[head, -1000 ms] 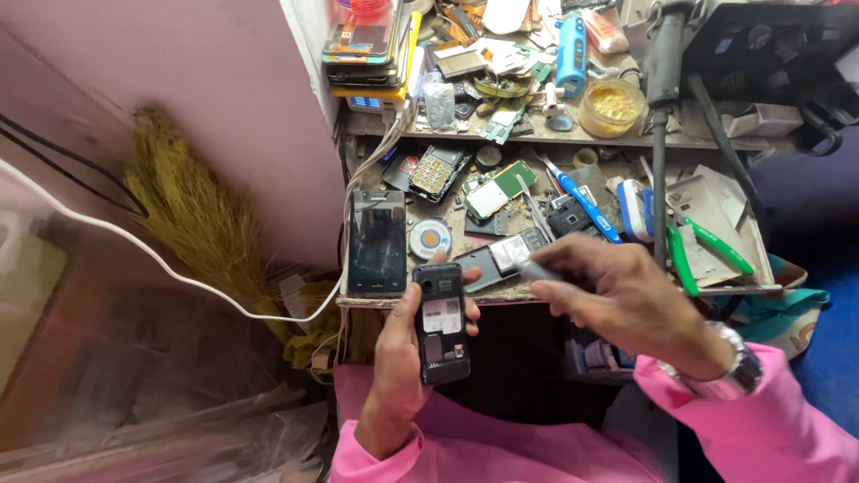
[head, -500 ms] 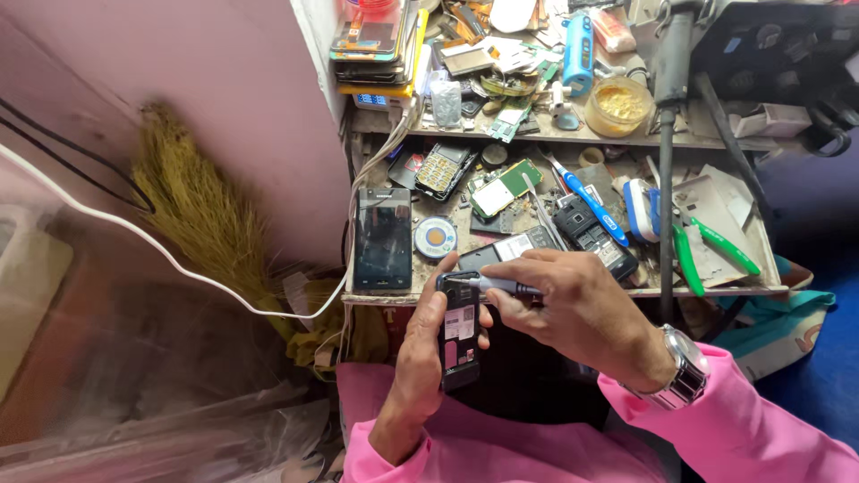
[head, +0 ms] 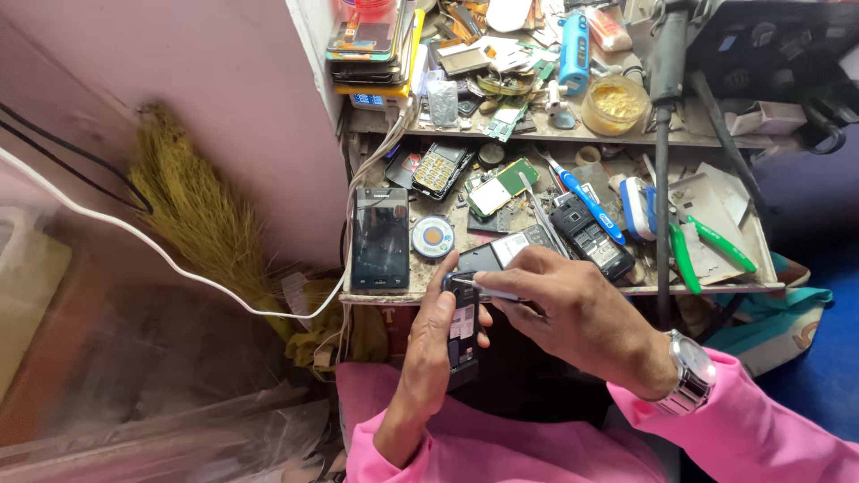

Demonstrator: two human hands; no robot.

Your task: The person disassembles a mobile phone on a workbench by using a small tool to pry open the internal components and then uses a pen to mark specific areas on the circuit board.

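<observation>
Head view looks down on a cluttered workbench (head: 537, 288) against a pink wall (head: 224, 80), strewn with phone parts, a dark smartphone (head: 380, 238) at its left near edge and a blue-handled tool (head: 586, 199) farther right; a straw broom (head: 192, 201) leans at the left. Just near of the bench edge, the left hand (head: 429, 353) grasps an opened small phone (head: 462, 326) upright, fingers curled around it. The right hand (head: 577, 317) pinches a thin metal tool (head: 488, 288), its tip touching the phone's top
</observation>
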